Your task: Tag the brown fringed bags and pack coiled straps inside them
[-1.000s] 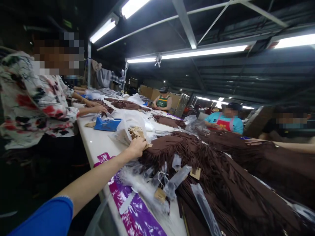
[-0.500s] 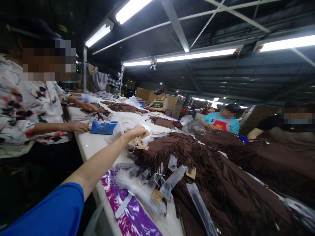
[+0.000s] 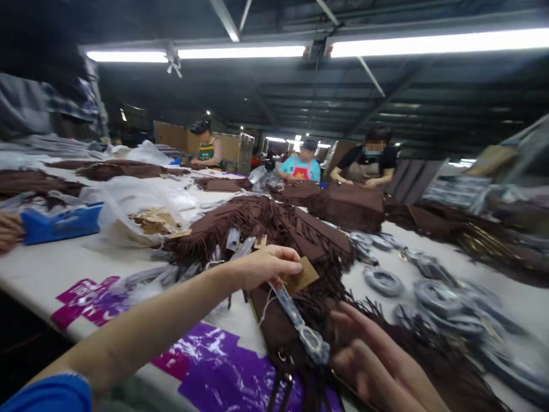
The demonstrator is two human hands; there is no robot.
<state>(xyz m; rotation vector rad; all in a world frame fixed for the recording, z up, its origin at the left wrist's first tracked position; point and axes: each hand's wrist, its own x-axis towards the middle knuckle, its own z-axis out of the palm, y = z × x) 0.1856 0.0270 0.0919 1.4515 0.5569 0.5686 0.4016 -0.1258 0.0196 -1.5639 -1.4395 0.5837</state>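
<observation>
My left hand (image 3: 271, 266) pinches a brown cardboard tag (image 3: 305, 276) above a dark brown fringed bag (image 3: 272, 326). A white string hangs under these fingers. Just below them is a clear plastic sleeve (image 3: 295, 313) with a metal ring inside; whether the hand also grips it I cannot tell. My right hand (image 3: 377, 360) is at the lower right, over the fringe and close to the sleeve's lower end. Motion smears its fingers, so what they hold, if anything, is unclear.
More brown fringed bags (image 3: 295, 229) lie ahead on the white table (image 3: 214, 366). A plastic bag of tags (image 3: 150, 220) sits left, beside a blue holder (image 3: 62, 222) and a co-worker's hand (image 3: 9, 232). Wrapped coiled straps (image 3: 441, 297) lie right. Several co-workers work across the table.
My left hand has come from the bag of tags to the near bag and now shows a tag. My right hand has entered view. The view has swung right.
</observation>
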